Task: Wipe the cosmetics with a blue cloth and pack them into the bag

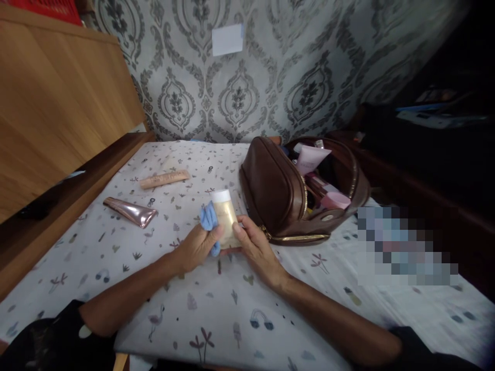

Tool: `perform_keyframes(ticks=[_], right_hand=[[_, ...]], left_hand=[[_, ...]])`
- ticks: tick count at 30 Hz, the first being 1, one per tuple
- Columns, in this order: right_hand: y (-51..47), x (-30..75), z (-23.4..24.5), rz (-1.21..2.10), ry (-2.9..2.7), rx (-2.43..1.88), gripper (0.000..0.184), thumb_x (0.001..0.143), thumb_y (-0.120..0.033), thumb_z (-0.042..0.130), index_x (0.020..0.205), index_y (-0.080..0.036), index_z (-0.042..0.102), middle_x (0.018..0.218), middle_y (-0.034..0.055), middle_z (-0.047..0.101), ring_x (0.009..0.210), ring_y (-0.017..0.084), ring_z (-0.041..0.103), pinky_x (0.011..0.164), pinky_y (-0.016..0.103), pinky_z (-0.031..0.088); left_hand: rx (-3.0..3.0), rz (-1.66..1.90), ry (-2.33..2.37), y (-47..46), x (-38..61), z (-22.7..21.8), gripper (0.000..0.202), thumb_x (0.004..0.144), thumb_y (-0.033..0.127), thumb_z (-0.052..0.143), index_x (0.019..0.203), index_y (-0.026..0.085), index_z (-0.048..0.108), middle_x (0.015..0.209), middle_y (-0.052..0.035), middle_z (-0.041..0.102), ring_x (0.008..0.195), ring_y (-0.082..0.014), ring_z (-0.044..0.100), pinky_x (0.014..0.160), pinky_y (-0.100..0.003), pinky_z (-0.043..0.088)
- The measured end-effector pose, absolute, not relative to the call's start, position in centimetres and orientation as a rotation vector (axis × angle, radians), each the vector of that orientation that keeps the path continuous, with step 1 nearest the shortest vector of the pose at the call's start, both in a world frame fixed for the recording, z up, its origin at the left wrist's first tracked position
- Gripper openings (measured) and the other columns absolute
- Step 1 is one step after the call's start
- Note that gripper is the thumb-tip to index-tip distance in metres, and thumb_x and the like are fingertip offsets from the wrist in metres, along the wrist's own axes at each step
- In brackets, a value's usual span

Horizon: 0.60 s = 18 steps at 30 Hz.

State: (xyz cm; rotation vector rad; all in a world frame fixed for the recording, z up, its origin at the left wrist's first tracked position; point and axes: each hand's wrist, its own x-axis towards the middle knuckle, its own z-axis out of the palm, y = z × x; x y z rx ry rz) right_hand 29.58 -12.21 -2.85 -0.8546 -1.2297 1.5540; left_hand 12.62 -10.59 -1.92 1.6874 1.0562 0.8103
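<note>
A pale yellow bottle with a white cap (pixel 225 219) is held upright, slightly tilted, between my two hands above the sheet. My right hand (pixel 257 247) grips its right side, thumb across the front. My left hand (pixel 199 246) is closed on a blue cloth (pixel 209 216) and presses it against the bottle's left side. Just beyond my right hand stands a brown toiletry bag (pixel 270 190), unzipped. Inside it are a pink tube (pixel 311 158), a pink-capped item (pixel 335 200) and other containers, partly hidden.
On the patterned sheet (pixel 185 304) to the left lie a shiny pink tube (pixel 133 212) and a peach tube (pixel 164 179). A wooden cabinet (pixel 65 98) borders the left side. The patterned wall (pixel 235 98) rises behind, and a blurred-out patch (pixel 402 247) covers something at right.
</note>
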Motion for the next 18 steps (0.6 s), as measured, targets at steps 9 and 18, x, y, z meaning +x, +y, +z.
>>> perform_keyframes(ticks=[9,18], right_hand=[[-11.14,29.93,-3.5,1.415,-1.318,-0.913,0.042,0.08,-0.06,0.069,0.091,-0.021,0.057,0.082,0.0022,0.059,0.069,0.016,0.057,0.051,0.026,0.053],[-11.67,29.2,-3.77,1.648,-1.111,-0.692,0.041,0.086,-0.048,0.07,0.118,-0.025,0.059,0.103,0.0024,0.07,0.096,0.018,0.065,0.085,0.032,0.053]], left_hand=[[1.995,0.981,1.177,-10.21,12.51,-1.67,0.036,0.1,0.046,0.037,0.103,0.018,0.06,0.1,-0.0095,0.066,0.096,-0.0225,0.06,0.092,-0.038,0.048],[2.408,1.196,0.925,-9.86,11.72,-2.2,0.05,0.1,0.024,0.043,0.149,0.022,0.038,0.136,-0.0136,0.056,0.125,-0.0239,0.056,0.107,-0.039,0.046]])
